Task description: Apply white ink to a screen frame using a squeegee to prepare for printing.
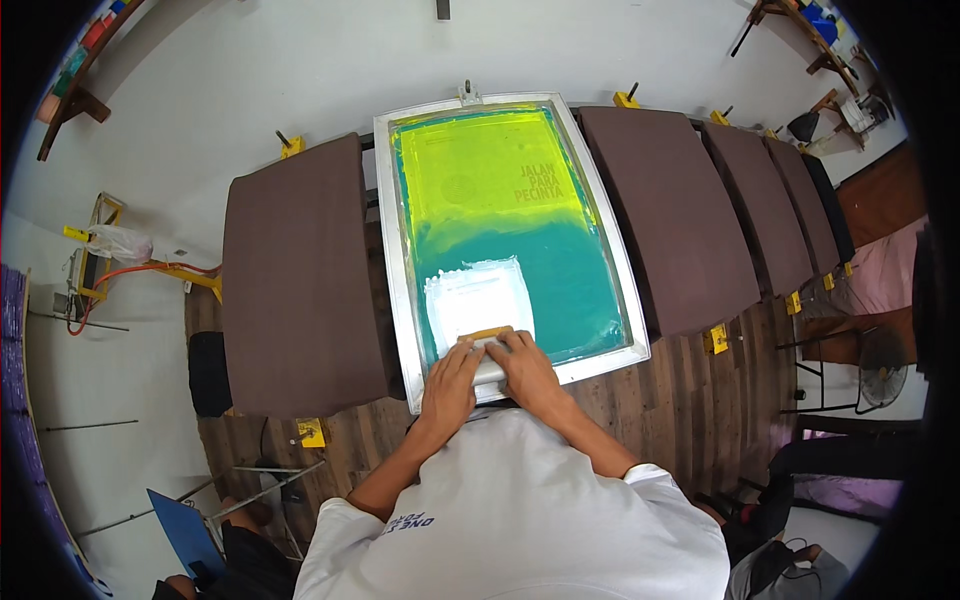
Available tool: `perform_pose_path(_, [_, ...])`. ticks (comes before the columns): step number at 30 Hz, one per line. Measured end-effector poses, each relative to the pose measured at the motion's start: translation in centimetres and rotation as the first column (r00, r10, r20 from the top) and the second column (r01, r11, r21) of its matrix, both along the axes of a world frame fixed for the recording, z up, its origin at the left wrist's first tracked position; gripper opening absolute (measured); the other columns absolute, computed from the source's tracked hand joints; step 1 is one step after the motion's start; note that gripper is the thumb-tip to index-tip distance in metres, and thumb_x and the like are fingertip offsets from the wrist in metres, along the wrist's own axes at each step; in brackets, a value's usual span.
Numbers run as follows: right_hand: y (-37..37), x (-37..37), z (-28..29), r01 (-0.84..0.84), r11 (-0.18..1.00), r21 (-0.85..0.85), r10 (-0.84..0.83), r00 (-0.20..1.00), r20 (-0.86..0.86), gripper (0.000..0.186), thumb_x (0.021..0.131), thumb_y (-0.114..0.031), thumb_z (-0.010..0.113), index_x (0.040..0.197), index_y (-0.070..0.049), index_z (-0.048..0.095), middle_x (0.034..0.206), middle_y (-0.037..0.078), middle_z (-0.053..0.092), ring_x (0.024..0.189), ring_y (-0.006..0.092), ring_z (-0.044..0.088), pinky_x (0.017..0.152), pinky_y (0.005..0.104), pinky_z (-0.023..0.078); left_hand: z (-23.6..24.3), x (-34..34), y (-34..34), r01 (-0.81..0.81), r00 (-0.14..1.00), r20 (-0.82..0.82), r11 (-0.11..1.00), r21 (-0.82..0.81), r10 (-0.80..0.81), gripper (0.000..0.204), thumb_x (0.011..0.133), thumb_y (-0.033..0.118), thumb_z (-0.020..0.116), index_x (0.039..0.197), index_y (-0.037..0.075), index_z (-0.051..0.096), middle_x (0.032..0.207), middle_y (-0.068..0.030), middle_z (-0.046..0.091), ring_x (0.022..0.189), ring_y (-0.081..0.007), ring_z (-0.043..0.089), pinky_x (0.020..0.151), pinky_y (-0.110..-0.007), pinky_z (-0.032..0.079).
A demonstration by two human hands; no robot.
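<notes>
Both my hands grip a squeegee [485, 335] near the close end of a screen-printing frame [394, 260]. My left hand [450, 387] and my right hand [530, 373] sit side by side, fingers curled over its top. Part of the squeegee is hidden beneath them. Just beyond it, white ink [478, 295] covers a roughly square patch of the mesh. The mesh is teal [565, 270] around that patch and yellow-green [460, 155] toward the far end, with faint lettering there. Under the screen, the board is hidden.
Brown cloth-covered boards flank the frame, one on the left [300, 290] and several on the right [670, 220]. Yellow brackets [312, 432] stick out at their ends. A fan [882, 367] stands at right. Other people are partly visible at both lower corners, near a blue panel [186, 535] at left.
</notes>
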State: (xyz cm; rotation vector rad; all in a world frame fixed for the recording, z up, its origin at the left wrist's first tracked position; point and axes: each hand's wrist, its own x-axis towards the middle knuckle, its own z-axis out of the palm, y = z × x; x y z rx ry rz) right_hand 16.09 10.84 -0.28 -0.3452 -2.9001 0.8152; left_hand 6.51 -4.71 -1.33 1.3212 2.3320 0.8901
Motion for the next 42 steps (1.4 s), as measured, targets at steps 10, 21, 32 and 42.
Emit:
perform_pose_path(10, [-0.2,0.8,0.8,-0.026,0.999,-0.041,0.028,0.998,0.051,0.042,0.073,0.006,0.062,0.114,-0.002,0.064,0.119,0.019,0.059,0.112,0.0375,0.055,0.084,0.0444,0.054,0.8,0.6,-0.5,0.043,0.999,0.027,0.999,-0.019,-0.042,0.057,0.075,-0.012,0.058,0.130,-0.001,0.056,0.137,-0.0213,0.054,0.130,-0.0368,0.050,0.106,-0.047,0.040])
perform_pose_path(21, [2.7,-4.4,2.0,-0.047,0.999,0.026,0.044,0.995,0.090,0.041,0.070,0.007,0.063,0.108,-0.010,0.068,0.105,0.013,0.063,0.103,0.0360,0.059,0.079,0.0465,0.055,-0.7,-4.5,2.2,0.043,0.996,-0.086,0.974,0.222,-0.024,0.052,0.069,-0.013,0.057,0.120,-0.001,0.061,0.118,-0.0217,0.064,0.113,-0.0403,0.059,0.095,-0.048,0.047])
perform_pose_path(32, [4.9,-6.3,-0.1,-0.073,0.997,0.005,0.072,0.990,0.120,0.048,0.064,0.004,0.071,0.111,-0.007,0.068,0.108,0.015,0.063,0.103,0.0380,0.057,0.087,0.0452,0.055,-0.6,-5.7,4.8,-0.057,0.998,0.019,0.995,0.084,0.055,0.049,0.071,-0.014,0.056,0.118,0.000,0.060,0.109,-0.0212,0.063,0.100,-0.0428,0.061,0.086,-0.049,0.052])
perform_pose_path(42, [2.4,-1.6,3.1,-0.108,0.987,-0.115,0.131,0.969,0.208,0.050,0.060,0.008,0.064,0.108,-0.003,0.070,0.102,0.018,0.068,0.094,0.0402,0.061,0.088,0.0449,0.052,1.6,-1.6,1.6,0.036,0.977,0.212,0.993,-0.113,-0.011,0.047,0.073,-0.008,0.058,0.118,0.000,0.065,0.111,-0.0217,0.067,0.107,-0.0397,0.063,0.093,-0.047,0.050])
